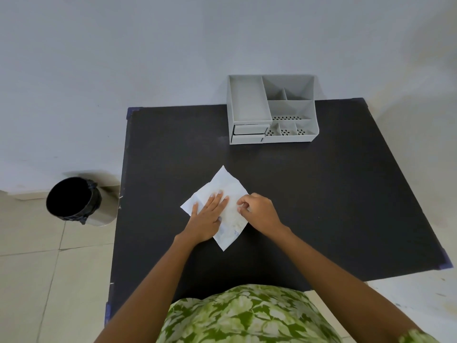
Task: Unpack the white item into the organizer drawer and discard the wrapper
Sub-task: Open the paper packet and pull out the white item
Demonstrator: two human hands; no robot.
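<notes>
Plain pale wall (148, 58) behind. Black worktop (321, 194), blue-taped corners. Beige tiled floor (37, 280) at left. Soft, even light, faint shadows.

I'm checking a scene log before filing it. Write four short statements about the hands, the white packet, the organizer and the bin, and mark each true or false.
1. The left hand lies flat on the white packet. True.
2. The right hand is reaching into the grey desk organizer. False: it pinches the packet's right edge.
3. The bin stands on the black table. False: it stands on the floor, left of the table.
4. The organizer sits at the table's far edge. True.
</notes>
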